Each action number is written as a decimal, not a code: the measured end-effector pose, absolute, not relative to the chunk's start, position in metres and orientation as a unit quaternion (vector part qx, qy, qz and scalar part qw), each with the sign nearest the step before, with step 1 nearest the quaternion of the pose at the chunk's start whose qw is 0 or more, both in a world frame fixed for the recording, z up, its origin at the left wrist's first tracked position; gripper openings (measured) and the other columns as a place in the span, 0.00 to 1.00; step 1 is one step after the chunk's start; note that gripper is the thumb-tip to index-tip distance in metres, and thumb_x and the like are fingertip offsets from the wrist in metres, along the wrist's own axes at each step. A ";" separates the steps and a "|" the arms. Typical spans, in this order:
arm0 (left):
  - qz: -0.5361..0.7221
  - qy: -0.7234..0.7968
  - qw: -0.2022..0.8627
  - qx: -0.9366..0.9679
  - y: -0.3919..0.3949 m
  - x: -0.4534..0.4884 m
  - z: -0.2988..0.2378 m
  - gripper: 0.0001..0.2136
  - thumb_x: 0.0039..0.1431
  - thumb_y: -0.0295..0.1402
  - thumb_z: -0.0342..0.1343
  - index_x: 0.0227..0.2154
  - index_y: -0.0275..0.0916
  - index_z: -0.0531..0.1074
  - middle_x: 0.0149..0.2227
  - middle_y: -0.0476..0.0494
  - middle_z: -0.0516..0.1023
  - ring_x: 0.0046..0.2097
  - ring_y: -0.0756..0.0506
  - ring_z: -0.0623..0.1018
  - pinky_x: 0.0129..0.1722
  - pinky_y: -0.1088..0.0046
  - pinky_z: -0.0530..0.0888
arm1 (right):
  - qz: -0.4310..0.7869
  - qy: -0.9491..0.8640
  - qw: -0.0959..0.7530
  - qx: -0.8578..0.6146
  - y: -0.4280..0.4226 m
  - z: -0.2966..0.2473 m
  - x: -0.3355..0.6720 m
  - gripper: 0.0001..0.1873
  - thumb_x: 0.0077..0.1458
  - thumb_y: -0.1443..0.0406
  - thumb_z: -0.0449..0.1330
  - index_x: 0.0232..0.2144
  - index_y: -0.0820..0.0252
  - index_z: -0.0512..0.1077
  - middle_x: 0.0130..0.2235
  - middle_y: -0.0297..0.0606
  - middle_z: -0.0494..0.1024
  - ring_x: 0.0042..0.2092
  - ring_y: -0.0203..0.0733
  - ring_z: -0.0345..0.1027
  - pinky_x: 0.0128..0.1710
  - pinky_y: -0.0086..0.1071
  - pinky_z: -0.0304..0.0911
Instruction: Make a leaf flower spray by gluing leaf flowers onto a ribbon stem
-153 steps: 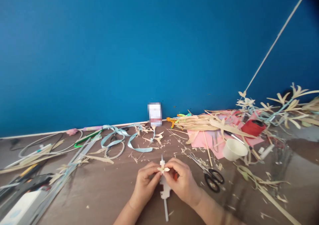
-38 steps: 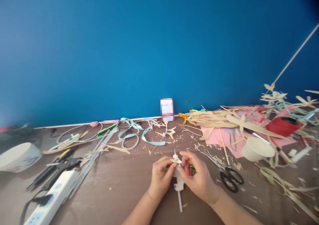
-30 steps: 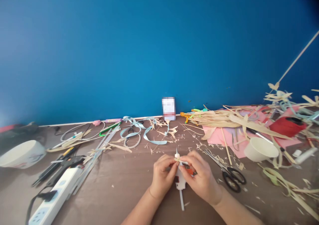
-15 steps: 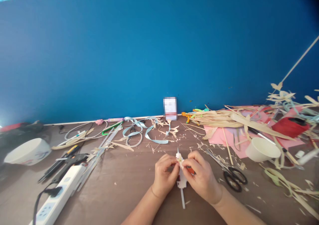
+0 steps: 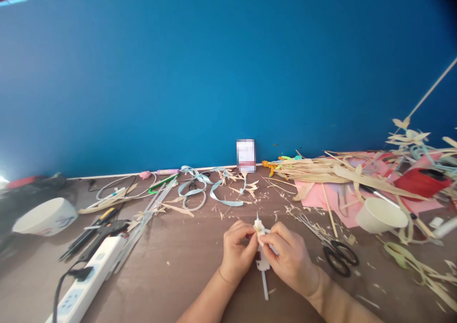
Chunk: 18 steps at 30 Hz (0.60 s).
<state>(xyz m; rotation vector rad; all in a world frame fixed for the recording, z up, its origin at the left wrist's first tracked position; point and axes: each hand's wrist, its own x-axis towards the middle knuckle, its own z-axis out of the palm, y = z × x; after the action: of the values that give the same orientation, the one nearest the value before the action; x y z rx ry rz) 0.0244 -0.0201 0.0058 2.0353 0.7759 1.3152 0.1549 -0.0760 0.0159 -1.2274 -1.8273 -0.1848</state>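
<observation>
Low in the middle of the view, my left hand [image 5: 238, 249] and my right hand [image 5: 288, 257] meet above the brown table [image 5: 171, 285]. Both pinch a small pale straw flower [image 5: 258, 227] between fingertips and thumbs. Under the hands lies a white glue gun [image 5: 263, 267] with its glue stick pointing toward me; my right hand partly covers it. The flower's lower part is hidden by my fingers.
Black-handled scissors [image 5: 335, 256] lie right of my hands. A white cup [image 5: 381, 215], pink paper [image 5: 321, 194], a red spool [image 5: 421, 180] and straw strips fill the right. Blue ribbon [image 5: 214, 192] lies behind; a power strip [image 5: 89, 285], a white bowl [image 5: 44, 217] and tools at left.
The view has swung left, bringing the bowl and power strip into sight. My fingers have closed tighter round the flower, folding its spread petals in; the hands stay in place.
</observation>
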 end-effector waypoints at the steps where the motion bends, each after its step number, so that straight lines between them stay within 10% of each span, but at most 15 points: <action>1: 0.495 0.295 0.295 0.762 -0.020 0.024 0.006 0.05 0.50 0.24 0.54 0.21 0.36 0.69 0.21 0.48 0.71 0.25 0.51 0.68 0.27 0.75 0.65 | -0.075 -0.742 0.448 -0.494 -0.076 0.016 0.154 0.06 0.51 0.74 0.54 0.26 0.61 0.68 0.23 0.33 0.61 0.24 0.33 0.57 0.25 0.27 0.57; 18: 0.500 0.323 0.305 0.744 -0.018 0.024 0.008 0.08 0.51 0.27 0.53 0.19 0.36 0.69 0.19 0.49 0.69 0.24 0.51 0.66 0.26 0.75 0.65 | 0.043 -0.736 0.478 -0.478 -0.081 0.021 0.158 0.06 0.52 0.71 0.53 0.33 0.59 0.68 0.26 0.34 0.64 0.26 0.34 0.59 0.27 0.28 0.57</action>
<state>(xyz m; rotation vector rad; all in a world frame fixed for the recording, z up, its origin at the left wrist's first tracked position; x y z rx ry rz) 0.0244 -0.0181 0.0080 1.9691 0.8541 1.3240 0.1581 -0.0810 0.0209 -1.1674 -1.7965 0.1044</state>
